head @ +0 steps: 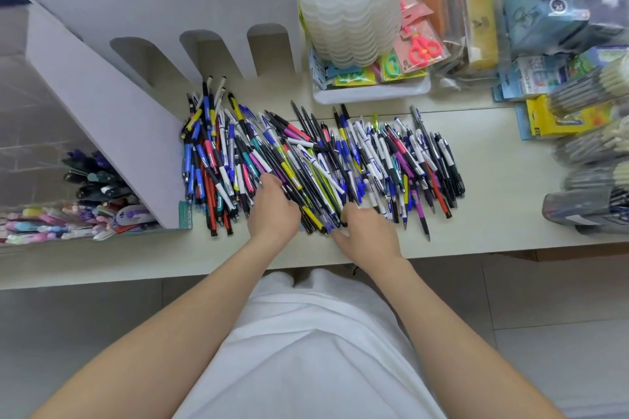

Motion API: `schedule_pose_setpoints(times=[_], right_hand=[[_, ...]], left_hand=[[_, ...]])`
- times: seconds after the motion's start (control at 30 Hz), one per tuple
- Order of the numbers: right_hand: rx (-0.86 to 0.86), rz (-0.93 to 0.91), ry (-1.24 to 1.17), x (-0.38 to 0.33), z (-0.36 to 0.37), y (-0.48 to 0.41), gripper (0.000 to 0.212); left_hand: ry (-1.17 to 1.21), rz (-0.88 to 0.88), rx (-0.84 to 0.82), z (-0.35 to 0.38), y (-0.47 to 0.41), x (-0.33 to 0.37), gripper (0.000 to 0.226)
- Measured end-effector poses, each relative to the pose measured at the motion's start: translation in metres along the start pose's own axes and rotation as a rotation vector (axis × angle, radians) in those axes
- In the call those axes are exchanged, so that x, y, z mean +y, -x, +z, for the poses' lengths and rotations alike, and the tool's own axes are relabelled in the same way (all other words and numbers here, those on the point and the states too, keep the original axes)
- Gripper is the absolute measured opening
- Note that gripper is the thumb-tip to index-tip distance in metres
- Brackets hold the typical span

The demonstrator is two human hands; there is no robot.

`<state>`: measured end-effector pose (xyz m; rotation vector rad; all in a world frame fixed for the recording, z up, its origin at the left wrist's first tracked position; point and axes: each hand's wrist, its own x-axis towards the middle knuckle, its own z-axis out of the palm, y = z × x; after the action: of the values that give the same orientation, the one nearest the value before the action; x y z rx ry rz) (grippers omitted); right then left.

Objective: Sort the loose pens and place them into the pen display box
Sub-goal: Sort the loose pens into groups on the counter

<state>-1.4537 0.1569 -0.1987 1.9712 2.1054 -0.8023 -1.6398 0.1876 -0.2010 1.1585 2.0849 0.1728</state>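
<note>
A wide heap of loose pens [374, 153] in blue, black, white, yellow, pink and red covers the middle of the white counter [493, 214]. The grey stepped pen display box [112, 119] stands at the left, touching the heap, and its arched slots [200, 51] look empty. My left hand [272, 211] curls round the left side of a slanted bunch of pens [313, 194] at the heap's near edge. My right hand [367, 231] pinches the same bunch from the right, thumb at the pen ends. Both sets of fingertips are partly hidden among the pens.
A clear-fronted compartment [92, 194] at the lower left holds dark and pastel pens. A stack of translucent trays [350, 3] sits in a white bin [371, 93] with scissor packs behind the heap. Bagged stationery packs [585, 153] crowd the right. The counter's front edge [170, 270] runs just below my hands.
</note>
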Motion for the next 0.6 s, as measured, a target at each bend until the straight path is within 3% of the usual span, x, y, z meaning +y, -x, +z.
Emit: schedule_pose_setpoints(times=[0.07,0.17,0.23,0.37,0.47,0.6], right_hand=[[-0.073,-0.02,0.042,-0.002,0.007,0.001,0.031],[-0.108,-0.067,0.035,-0.011,0.011,0.0,0.021],[-0.111,-0.077,0.006,-0.016,0.01,-0.004,0.016],[-0.057,-0.052,-0.073,-0.022,0.009,-0.014,0.01],[-0.01,-0.036,-0.163,-0.023,0.014,-0.022,0.012],[0.022,-0.122,-0.171,-0.03,0.026,-0.032,0.017]], left_hand=[[-0.07,0.06,0.065,0.001,-0.002,0.0,0.048],[-0.207,0.109,0.046,0.003,-0.007,-0.002,0.074],[-0.253,0.111,0.029,0.002,-0.008,-0.003,0.078],[-0.248,0.14,0.03,-0.001,-0.009,-0.009,0.069],[-0.237,0.164,0.031,-0.005,-0.008,-0.011,0.048],[-0.234,0.19,0.024,-0.008,-0.01,-0.009,0.032]])
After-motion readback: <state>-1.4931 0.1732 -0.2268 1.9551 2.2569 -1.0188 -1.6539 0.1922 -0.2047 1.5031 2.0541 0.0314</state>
